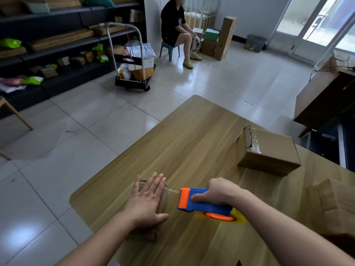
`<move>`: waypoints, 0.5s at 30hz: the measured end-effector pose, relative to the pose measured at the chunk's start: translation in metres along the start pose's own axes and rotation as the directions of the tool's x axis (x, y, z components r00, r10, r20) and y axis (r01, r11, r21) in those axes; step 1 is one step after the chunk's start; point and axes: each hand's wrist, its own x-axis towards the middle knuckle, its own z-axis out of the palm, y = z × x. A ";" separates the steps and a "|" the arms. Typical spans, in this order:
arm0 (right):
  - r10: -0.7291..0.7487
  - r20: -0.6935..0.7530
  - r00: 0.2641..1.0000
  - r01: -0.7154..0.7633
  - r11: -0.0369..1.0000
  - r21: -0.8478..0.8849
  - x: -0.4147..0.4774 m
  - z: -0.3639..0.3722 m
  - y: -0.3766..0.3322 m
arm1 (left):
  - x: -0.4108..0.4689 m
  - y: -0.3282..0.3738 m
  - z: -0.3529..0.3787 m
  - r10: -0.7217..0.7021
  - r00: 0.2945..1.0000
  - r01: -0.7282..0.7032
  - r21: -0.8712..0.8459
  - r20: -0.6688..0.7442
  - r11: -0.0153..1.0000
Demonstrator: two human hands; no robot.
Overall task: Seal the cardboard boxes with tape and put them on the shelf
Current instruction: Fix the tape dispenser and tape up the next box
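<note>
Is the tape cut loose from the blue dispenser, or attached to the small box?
Attached: a clear tape strip runs from the dispenser in the right hand to the small box under the flat left hand.

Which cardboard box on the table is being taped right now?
The small box under the left hand: tape stretches from it to the dispenser in the right hand. The larger box farther back and the box at the far right lie untouched.

Wood-grain table [192,141], slight sheen; matt cardboard box [272,150]; glossy clear tape [255,143]; smooth plastic dispenser [203,204]; shiny tiled floor [76,131].
</note>
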 end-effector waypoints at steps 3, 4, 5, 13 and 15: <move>0.018 -0.019 1.000 -0.019 0.999 -0.026 0.004 0.010 -0.018 | 0.001 0.000 0.001 -0.003 1.000 0.003 0.002 -0.001 1.000; 0.021 -0.026 0.999 -0.022 0.999 -0.034 0.005 0.012 -0.024 | 0.001 0.000 0.001 -0.002 1.000 0.002 0.002 -0.004 1.000; 0.021 -0.033 0.999 -0.022 0.999 -0.046 0.005 0.013 -0.030 | 0.001 0.000 0.002 -0.001 1.000 0.001 0.003 -0.008 1.000; 0.014 -0.089 0.996 -0.028 0.986 -0.165 0.000 0.014 -0.069 | 0.002 0.000 0.004 0.001 1.000 -0.001 0.000 -0.018 1.000; 0.005 -0.106 0.994 -0.025 0.981 -0.192 0.001 0.016 -0.074 | 0.004 0.000 0.005 0.001 1.000 0.000 0.006 -0.020 1.000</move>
